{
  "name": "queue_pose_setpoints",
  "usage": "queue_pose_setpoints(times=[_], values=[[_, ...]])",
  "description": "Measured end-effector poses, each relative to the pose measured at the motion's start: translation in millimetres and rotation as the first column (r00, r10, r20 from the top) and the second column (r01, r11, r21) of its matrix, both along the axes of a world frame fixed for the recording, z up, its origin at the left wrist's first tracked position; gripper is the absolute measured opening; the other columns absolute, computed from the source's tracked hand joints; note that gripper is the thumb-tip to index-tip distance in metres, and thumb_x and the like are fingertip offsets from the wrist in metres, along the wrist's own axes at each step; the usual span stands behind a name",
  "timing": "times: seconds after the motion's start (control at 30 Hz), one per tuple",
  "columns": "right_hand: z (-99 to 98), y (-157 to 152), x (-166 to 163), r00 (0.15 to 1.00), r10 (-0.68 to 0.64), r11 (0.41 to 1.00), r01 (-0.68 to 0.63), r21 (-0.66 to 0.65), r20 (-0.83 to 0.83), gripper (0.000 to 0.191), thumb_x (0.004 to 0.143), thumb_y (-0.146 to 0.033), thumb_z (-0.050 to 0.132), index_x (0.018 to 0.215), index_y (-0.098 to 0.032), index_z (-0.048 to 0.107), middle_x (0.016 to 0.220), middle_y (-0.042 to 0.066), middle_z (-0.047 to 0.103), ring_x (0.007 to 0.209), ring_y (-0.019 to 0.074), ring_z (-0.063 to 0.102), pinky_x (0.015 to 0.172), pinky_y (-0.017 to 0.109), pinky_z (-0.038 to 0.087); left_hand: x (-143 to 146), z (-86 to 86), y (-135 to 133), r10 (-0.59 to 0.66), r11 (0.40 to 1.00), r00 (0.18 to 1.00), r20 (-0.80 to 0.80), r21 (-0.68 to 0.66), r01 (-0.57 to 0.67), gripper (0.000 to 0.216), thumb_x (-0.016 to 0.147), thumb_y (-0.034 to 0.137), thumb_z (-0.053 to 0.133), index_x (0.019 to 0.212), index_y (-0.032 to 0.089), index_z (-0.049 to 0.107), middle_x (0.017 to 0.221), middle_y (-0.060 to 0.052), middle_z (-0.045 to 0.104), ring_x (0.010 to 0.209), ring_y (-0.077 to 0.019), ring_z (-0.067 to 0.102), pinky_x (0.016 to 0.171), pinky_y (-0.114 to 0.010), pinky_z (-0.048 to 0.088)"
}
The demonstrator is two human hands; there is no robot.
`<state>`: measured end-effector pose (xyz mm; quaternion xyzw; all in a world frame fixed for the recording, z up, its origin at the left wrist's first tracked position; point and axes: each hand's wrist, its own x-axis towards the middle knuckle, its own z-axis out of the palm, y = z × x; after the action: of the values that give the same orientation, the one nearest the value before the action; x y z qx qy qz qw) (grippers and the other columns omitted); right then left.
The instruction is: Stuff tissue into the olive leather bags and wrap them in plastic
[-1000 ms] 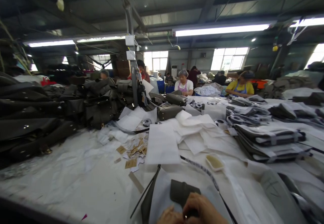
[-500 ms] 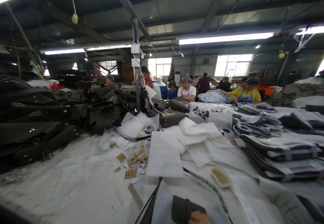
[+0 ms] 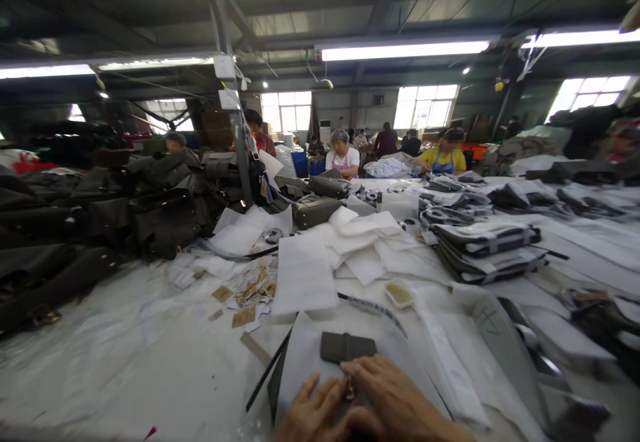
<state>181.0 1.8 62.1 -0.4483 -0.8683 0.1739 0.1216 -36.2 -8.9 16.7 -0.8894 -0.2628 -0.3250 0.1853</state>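
Note:
A small dark grey-green leather-like piece (image 3: 347, 347) with a raised band across its middle lies on a white foam sheet (image 3: 295, 355). Just below it, a shiny metal clasp (image 3: 349, 389) shows between my hands. My right hand (image 3: 387, 389) reaches in from the lower right, its fingers close together and bent down at the clasp. On the other side, my left hand (image 3: 313, 409) rests on the sheet with fingers stretched out and slightly apart. The thumbs are blurred and partly hidden. A dark strap (image 3: 265, 375) sticks out left of the sheet.
Brown paper tags (image 3: 244, 317) and stacked white foam sheets (image 3: 306, 275) lie ahead. A shallow dish (image 3: 399, 294) stands to the right, near wrapped dark bags (image 3: 487, 252). Dark bags (image 3: 165, 222) are heaped at left by a metal post (image 3: 239, 155). Several co-workers sit across the tables.
The view has swung right and down. My left hand has come into view, and my right hand, barely visible before, now lies at the clasp below the dark piece.

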Motion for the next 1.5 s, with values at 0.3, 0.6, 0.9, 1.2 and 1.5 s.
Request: queue_pose_setpoints(times=[0.3, 0.6, 0.9, 1.2, 1.5], values=[[-7.9, -20, 30, 0.984, 0.035, 0.900, -0.107, 0.423, 0.175, 0.060, 0.092, -0.012, 0.050, 0.148, -0.031, 0.039, 0.132, 0.006, 0.061, 0.120, 0.0274, 0.055, 0.103, 0.047, 0.041, -20, 24.3, -5, 0.056, 0.993, 0.987, -0.149, -0.090, -0.070, 0.050, 0.099, 0.012, 0.028, 0.142, 0.028, 0.046, 0.120, -0.004, 0.068, 0.111, -0.0179, 0.063, 0.100, -0.036, 0.049], [-16.7, -2, 38, 0.991, 0.103, 0.934, -0.126, 0.335, 0.086, 0.039, 0.096, -0.017, 0.046, 0.132, -0.030, 0.056, 0.136, 0.003, 0.060, 0.124, 0.0230, 0.052, 0.108, 0.044, 0.038, -37, 22.7, 7, -0.009, 0.987, 1.000, 0.008, -0.157, 0.010, 0.020, 0.096, 0.015, 0.048, 0.106, 0.021, 0.064, 0.106, -0.004, 0.072, 0.104, -0.0168, 0.066, 0.098, -0.033, 0.049], [-15.2, -6, 37, 0.996, 0.084, 0.942, -0.092, 0.324, 0.041, 0.045, 0.091, -0.009, 0.046, 0.129, -0.028, 0.060, 0.131, 0.005, 0.063, 0.125, 0.0236, 0.053, 0.108, 0.045, 0.040, -10, 65.1, -6, 0.199, 0.934, 0.963, -0.181, -0.264, -0.242, 0.033, 0.092, 0.030, 0.057, 0.121, 0.016, 0.056, 0.090, -0.004, 0.068, 0.085, -0.0215, 0.066, 0.106, -0.054, 0.041], [-30.6, -7, 37, 0.997, 0.044, 0.903, -0.009, 0.431, -0.071, 0.022, 0.093, -0.016, 0.046, 0.109, -0.020, 0.061, 0.120, 0.007, 0.068, 0.117, 0.0199, 0.056, 0.108, 0.040, 0.036, 30, 22.9, 1, -0.007, 0.982, 0.998, -0.057, -0.190, -0.004, 0.025, 0.098, 0.014, 0.038, 0.109, 0.016, 0.060, 0.082, -0.005, 0.065, 0.072, -0.0180, 0.061, 0.067, -0.031, 0.049], [-29.7, -19, 44, 0.988, -0.069, 0.872, 0.126, 0.474, -0.136, 0.021, 0.089, -0.024, 0.053, 0.110, -0.020, 0.057, 0.117, 0.006, 0.068, 0.121, 0.0194, 0.055, 0.116, 0.044, 0.025, 23, 4.3, -5, 0.023, 0.985, 0.999, 0.041, -0.171, -0.016, 0.033, 0.096, 0.012, 0.048, 0.127, 0.019, 0.057, 0.104, -0.007, 0.070, 0.092, -0.0197, 0.065, 0.090, -0.035, 0.045]])
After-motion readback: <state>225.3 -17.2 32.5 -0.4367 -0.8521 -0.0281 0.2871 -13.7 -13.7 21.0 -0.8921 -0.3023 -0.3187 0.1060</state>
